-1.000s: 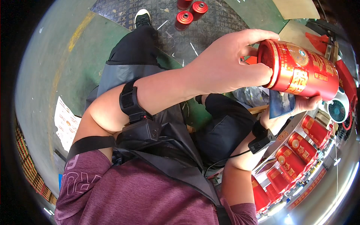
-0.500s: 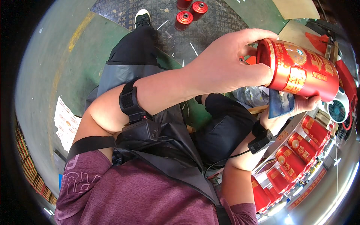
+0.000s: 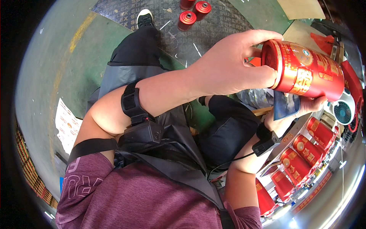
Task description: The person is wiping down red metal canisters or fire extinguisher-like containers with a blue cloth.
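A glossy red canister [image 3: 324,80] with gold print lies on its side between my two hands at the upper right. My left hand [image 3: 236,65] reaches across and grips its left end, thumb on the near side and fingers over the top. Beneath the canister, my right hand [image 3: 310,105] supports it, with the thumb against its lower side. A blue cloth-like piece [image 3: 288,107] hangs at that hand, under the canister. Most of the right hand's fingers are hidden behind the canister and this piece.
Several red canisters [image 3: 295,164] stand in rows at the right. Red cans [image 3: 187,20] with ringed tops stand on a dark printed board [image 3: 164,42] ahead. A round fan [image 3: 343,109] is at the far right. A printed sheet [image 3: 66,124] lies on the left floor.
The canister has turned very slightly in my hands, and its right end sits a touch higher. Both hands keep nearly the same place.
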A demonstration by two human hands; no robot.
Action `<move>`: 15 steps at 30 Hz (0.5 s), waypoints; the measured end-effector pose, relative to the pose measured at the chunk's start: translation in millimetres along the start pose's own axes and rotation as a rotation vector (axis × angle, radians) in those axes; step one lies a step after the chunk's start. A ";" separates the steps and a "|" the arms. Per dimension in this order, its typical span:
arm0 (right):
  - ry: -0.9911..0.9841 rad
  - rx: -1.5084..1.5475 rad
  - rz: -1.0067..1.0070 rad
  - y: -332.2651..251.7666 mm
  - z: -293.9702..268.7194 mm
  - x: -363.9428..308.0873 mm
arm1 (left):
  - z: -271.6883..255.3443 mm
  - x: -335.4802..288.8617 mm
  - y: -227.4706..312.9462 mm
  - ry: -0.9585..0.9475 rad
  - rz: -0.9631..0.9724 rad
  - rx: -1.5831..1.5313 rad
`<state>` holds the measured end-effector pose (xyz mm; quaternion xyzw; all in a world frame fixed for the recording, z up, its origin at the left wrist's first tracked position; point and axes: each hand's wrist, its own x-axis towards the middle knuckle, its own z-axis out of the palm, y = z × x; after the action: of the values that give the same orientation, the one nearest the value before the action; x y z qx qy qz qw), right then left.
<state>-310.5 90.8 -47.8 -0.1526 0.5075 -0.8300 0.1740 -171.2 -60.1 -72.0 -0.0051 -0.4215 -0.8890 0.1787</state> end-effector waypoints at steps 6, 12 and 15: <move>-0.004 0.043 0.009 -2.5 -0.8 -0.5 | 1.5 0.8 0.7 -0.001 -0.020 -0.004; -0.004 0.069 -0.005 -1.7 -6.1 3.2 | 3.4 3.9 -3.1 0.051 -0.002 -0.021; 0.003 0.054 -0.012 -0.1 -6.5 4.0 | 1.1 1.4 -3.7 0.025 0.015 0.011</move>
<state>-316.9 94.2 -50.3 -0.1496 0.4845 -0.8445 0.1725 -173.9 -57.5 -73.8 0.0039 -0.4240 -0.8854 0.1905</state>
